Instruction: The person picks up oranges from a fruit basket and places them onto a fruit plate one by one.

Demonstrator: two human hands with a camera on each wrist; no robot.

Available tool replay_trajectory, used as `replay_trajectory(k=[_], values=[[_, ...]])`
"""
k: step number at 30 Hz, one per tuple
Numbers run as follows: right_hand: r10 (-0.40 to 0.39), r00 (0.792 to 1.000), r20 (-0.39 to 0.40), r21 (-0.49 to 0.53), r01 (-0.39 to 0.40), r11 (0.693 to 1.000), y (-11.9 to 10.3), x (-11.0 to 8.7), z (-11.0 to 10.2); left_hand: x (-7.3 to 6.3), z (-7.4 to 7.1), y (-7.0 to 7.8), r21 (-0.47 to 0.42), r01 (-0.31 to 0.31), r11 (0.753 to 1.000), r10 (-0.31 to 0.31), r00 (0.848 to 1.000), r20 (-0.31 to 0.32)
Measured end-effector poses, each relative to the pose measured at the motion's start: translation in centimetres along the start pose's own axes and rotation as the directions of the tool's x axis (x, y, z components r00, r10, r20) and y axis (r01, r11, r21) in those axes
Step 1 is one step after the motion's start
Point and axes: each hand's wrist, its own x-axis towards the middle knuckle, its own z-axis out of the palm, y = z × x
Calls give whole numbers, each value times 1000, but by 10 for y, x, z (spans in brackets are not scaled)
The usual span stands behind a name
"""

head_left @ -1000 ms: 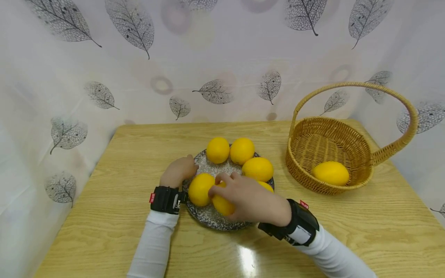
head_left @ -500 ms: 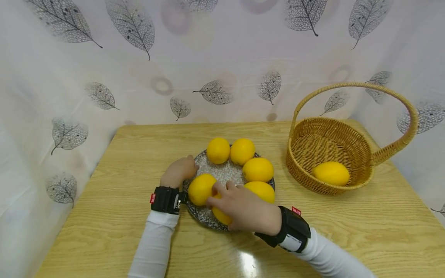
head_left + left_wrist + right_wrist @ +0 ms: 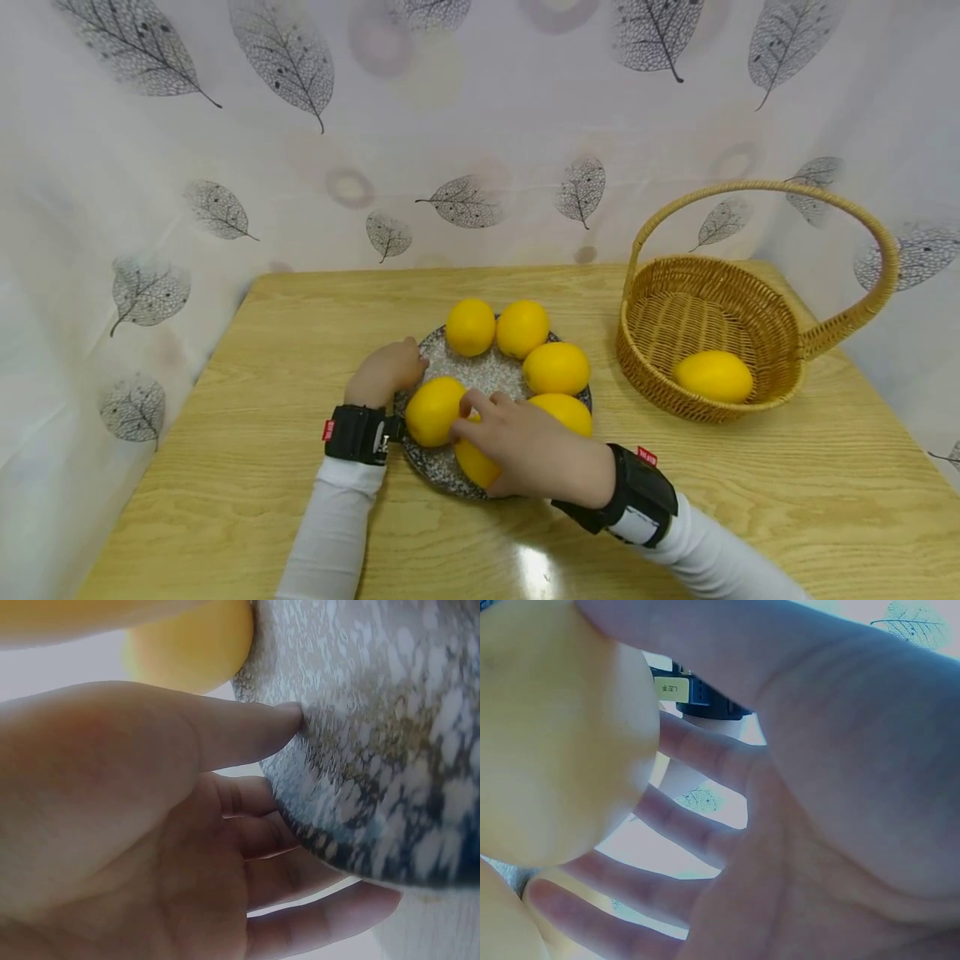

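My left hand [image 3: 386, 372] grips the left rim of a speckled grey plate [image 3: 457, 364]. In the left wrist view its thumb lies over the plate's rim [image 3: 360, 757] and its fingers reach underneath. My right hand [image 3: 532, 450] holds a yellow lemon [image 3: 472, 468] at the front of the plate. The right wrist view shows the thumb on one side of this lemon [image 3: 562, 742] and the fingers curving round the other. Just left of it sits another lemon [image 3: 435, 411]. Several more lemons line the back and right, one [image 3: 564, 412] partly behind the right hand.
A wicker basket [image 3: 637, 367] with a tall arched handle stands to the right of the plate, one lemon [image 3: 714, 376] inside. Everything rests on a wooden table [image 3: 300, 333]. A leaf-patterned curtain [image 3: 480, 100] hangs behind it.
My right hand has shifted slightly toward the plate's front edge with the lemon, uncovering more of the lemon on the right side. The left hand stays at the rim.
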Motion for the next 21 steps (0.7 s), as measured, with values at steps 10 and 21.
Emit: replay_trajectory(k=[10,21], values=[[-22,1000,0,-29,22,999,-1,-4,-3,0,0,0,-1,2,1000,-2,1000,4],[-28,1000,1,-39,28,999,-1,-6,-5,-4,0,2,-13,4,1000,-4,1000,4]])
